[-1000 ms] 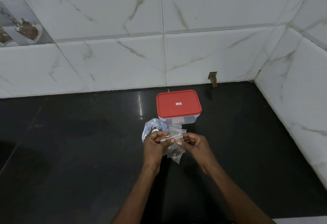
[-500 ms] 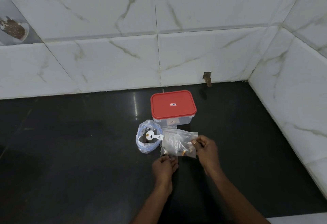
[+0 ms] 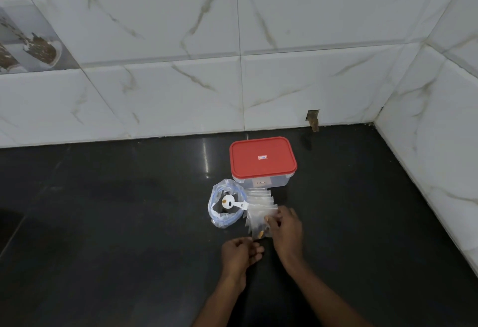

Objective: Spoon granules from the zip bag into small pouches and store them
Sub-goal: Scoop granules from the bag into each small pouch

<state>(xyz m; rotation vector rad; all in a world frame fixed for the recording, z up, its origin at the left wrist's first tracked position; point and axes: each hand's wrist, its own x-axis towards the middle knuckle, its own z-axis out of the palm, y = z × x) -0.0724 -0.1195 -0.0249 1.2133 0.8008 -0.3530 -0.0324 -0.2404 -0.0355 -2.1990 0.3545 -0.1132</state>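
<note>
Bench (image 3: 116,223): dark and glossy, running back to a wall of white veined tiles (image 3: 181,94) that turns a corner on the right.
Zip bag (image 3: 224,221): clear with a blue seal, standing with its mouth open, left of the middle of the bench; dark contents show inside.
Spoon (image 3: 231,203): small and white, lying across the bag's mouth, a brown bit in its bowl, the handle pointing right toward the pouches.
Small pouches (image 3: 260,204): clear, fanned in an overlapping row just right of the bag, from the box down toward the person.
Granules (image 3: 260,234): a few brown pieces in the nearest pouch.
Box (image 3: 262,162): clear, with a red lid on, behind the pouches and touching the far end of the row.
Right hand (image 3: 287,226): lies on the near part of the row, fingers bent, thumb and fingertips pinching a pouch's right edge.
Left hand (image 3: 240,251): just below the row, fingers curled inward; whether they hold anything cannot be told.
</note>
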